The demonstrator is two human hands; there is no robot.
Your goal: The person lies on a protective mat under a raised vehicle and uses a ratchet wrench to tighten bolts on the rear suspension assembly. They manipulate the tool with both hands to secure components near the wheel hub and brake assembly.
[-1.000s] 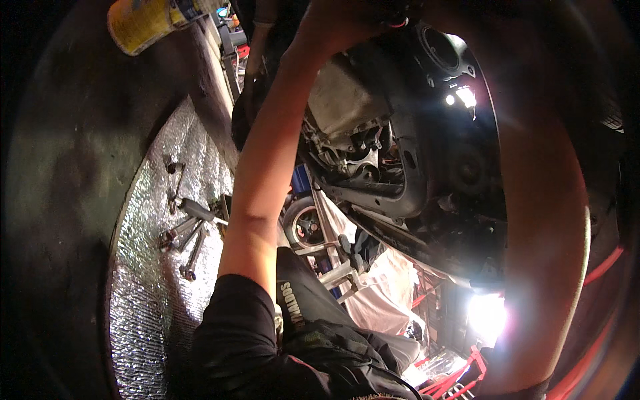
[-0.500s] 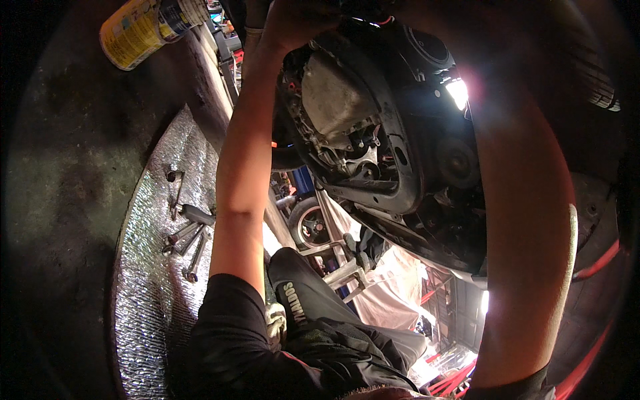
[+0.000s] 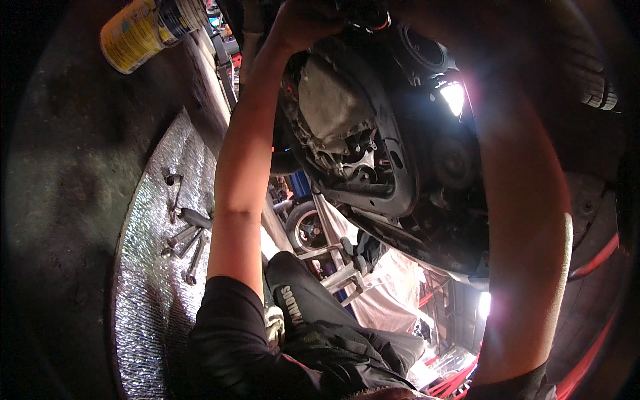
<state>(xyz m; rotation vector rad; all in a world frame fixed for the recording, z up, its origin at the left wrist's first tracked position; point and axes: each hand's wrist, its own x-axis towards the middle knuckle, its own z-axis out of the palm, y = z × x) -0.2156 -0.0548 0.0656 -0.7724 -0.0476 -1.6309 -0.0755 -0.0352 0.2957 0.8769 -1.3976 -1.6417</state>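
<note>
Left hand and right hand, grips too dark to tell, are raised presumably because the black metal car underside sits above.

Shadow obscures right hand and fingers of left hand

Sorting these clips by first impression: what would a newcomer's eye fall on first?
Probably the bare left forearm and right forearm, reaching toward the upper edge and framing a dark vehicle underside. A white light glares beside the right forearm. At left, metal hand tools lie on a silvery mat.
</note>
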